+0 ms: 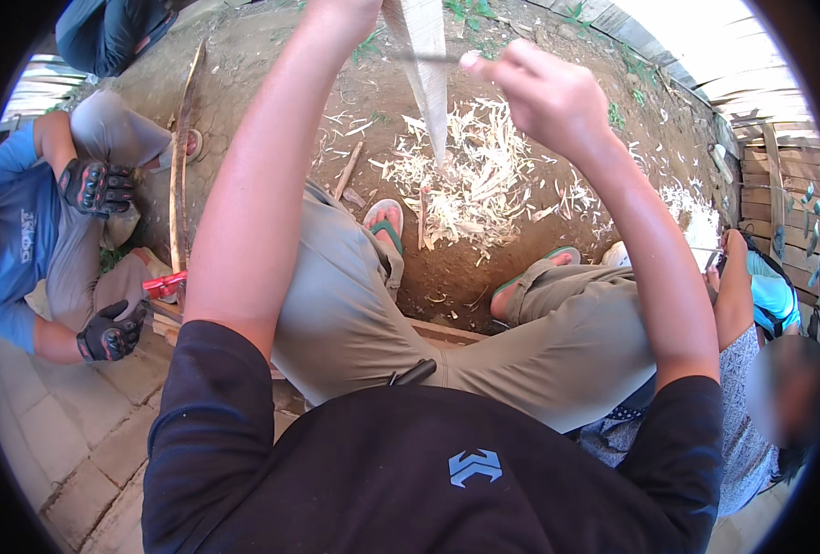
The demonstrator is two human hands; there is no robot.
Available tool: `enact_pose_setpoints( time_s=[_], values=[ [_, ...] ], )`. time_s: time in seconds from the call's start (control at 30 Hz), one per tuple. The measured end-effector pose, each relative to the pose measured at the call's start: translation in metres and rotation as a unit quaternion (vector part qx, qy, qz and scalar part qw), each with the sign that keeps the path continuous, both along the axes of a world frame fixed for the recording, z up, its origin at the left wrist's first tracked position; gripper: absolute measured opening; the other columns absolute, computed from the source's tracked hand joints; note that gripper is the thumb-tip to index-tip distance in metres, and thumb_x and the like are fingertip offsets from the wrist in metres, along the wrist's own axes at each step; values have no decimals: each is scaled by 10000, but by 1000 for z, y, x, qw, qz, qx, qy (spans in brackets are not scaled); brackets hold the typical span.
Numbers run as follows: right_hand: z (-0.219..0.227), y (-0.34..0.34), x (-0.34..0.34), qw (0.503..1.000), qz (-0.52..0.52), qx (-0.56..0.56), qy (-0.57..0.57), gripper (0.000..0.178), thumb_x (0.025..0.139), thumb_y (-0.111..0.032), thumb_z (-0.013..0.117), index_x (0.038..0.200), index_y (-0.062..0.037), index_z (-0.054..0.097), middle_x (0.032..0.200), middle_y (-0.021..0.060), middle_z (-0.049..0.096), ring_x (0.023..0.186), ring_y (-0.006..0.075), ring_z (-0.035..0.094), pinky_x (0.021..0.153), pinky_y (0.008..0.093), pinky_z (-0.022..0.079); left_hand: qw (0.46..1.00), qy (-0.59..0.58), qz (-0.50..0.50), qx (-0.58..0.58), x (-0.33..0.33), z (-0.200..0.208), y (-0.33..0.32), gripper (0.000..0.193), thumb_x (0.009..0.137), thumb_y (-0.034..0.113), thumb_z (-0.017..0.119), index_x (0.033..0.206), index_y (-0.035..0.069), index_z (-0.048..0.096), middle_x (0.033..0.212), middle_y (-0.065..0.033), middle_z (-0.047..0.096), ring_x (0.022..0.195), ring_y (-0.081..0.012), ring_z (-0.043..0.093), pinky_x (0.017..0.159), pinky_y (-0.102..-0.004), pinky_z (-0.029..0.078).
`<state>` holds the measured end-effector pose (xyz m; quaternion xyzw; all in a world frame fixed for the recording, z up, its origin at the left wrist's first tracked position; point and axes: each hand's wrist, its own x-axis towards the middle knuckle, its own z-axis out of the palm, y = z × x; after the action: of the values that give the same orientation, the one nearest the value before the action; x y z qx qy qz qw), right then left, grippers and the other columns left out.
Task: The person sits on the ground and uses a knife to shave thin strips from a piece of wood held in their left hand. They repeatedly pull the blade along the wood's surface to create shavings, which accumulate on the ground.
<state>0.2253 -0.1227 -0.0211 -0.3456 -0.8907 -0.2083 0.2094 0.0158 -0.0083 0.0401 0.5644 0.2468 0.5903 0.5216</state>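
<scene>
Pale wood strip point(431, 97) at 12 o'clock, narrow end toward shavings point(479, 198). Right hand point(553, 100), 1 o'clock, clamped on thin dark tool point(438, 59) across strip. Left hand point(347, 9), near 12, cropped: grip cannot be told. Sandalled feet point(387, 224) beside shavings; gloved co-worker point(24, 208), 9; long curved slat point(182, 148), 10.
</scene>
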Motion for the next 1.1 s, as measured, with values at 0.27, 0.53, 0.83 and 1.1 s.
enact_pose_setpoints(
  time_s=[0.27, 0.53, 0.83, 1.1],
  values=[
    [-6, 0, -2, 999, -1, 29, 46, 493, 774, -47, 709, 1216, -264, 726, 854, -25, 594, 674, 151, 633, 538, 300, 552, 1000, -12, 16, -4, -6, 6, -1, 828, 890, 888, 417, 1027, 94, 612, 724, -40, 601, 622, -165, 631, 576, -308, 542],
    [-24, 2, -2, 999, 31, 3, 5, 429, 789, -78, 701, 1180, -252, 720, 834, -40, 565, 686, 136, 612, 537, 287, 537, 1000, 9, 16, -13, -14, -3, 9, 838, 894, 887, 409, 1021, 83, 606, 718, -44, 602, 612, -180, 651, 562, -314, 553],
    [-13, 1, -6, 997, 9, 28, 69, 485, 748, -109, 735, 1211, -248, 692, 919, -41, 591, 705, 142, 618, 555, 294, 554, 999, -5, 46, -1, -2, 9, -7, 796, 904, 858, 446, 1039, 88, 593, 713, -44, 597, 594, -179, 649, 547, -319, 555],
    [3, -2, -8, 995, -4, 14, 97, 467, 747, -113, 759, 1185, -240, 658, 959, -24, 594, 755, 173, 665, 577, 322, 569, 1000, -19, 25, 2, -2, 4, 0, 771, 934, 838, 421, 1064, 96, 589, 737, -40, 605, 624, -178, 651, 586, -320, 560]
  ],
)
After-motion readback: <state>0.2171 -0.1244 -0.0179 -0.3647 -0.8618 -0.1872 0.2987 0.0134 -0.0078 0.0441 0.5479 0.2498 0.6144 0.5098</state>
